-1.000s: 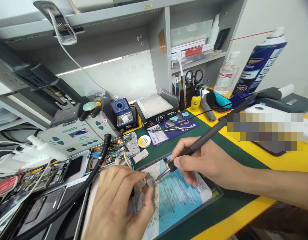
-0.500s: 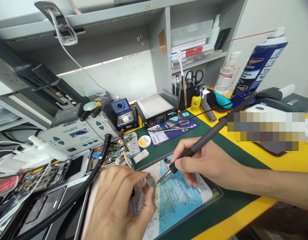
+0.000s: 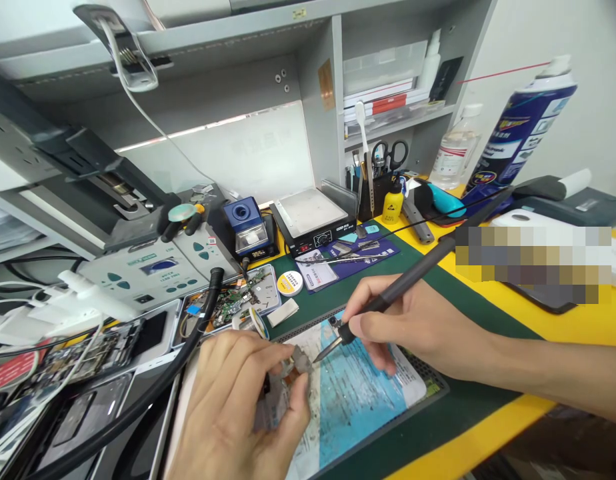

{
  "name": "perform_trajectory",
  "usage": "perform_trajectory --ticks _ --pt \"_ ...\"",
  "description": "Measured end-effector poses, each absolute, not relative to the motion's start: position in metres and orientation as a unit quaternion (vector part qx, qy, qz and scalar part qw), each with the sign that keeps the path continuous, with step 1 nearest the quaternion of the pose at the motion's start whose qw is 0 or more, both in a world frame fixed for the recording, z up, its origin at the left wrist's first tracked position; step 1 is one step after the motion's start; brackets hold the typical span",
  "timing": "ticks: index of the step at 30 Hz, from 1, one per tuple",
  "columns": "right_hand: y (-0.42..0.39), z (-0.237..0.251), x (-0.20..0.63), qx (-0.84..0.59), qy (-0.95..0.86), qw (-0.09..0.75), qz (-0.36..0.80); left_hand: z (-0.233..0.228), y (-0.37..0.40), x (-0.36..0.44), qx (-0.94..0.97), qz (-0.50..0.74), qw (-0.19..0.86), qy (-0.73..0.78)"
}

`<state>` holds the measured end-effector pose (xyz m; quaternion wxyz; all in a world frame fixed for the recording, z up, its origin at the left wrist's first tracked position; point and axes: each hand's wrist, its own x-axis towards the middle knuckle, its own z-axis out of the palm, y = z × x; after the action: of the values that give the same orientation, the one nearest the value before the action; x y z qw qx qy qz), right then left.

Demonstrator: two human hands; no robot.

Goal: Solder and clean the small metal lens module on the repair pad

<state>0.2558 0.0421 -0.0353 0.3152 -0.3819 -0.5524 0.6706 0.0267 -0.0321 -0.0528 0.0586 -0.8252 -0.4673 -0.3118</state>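
The small metal part [image 3: 294, 363] is the landmark here: it sits at the near-left corner of the blue work mat [image 3: 358, 400], pinched between the thumb and fingertips of the left hand [image 3: 238, 413], which is curled shut around it and props it just above the mat. The right hand [image 3: 413, 327] lies to the right of the part and a little farther from the viewer, closed in a pen grip on the soldering iron [image 3: 413, 273]. The iron's long axis runs from far right, up over the desk [image 3: 488, 433], down and leftward to the part, so its tip [image 3: 321, 353] points straight at the part's right edge; whether the tip touches the metal or stops just short cannot be told from this view. The left hand is the nearer of the two to the part, being in contact with it, while the right hand stays apart and reaches it only through the iron. Behind the part, farther from the viewer, stand a round solder tin [image 3: 289, 283] and a tray of circuit boards [image 3: 233, 300]; a black hose [image 3: 188, 360] curves past on the part's left
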Motion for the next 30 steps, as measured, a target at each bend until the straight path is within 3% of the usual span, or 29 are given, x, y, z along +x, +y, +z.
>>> perform_trajectory --ticks 30 --pt "0.0433 -0.0341 0.2537 -0.363 -0.496 0.358 0.703 -0.0498 -0.0333 0.0281 -0.830 -0.301 0.060 -0.465"
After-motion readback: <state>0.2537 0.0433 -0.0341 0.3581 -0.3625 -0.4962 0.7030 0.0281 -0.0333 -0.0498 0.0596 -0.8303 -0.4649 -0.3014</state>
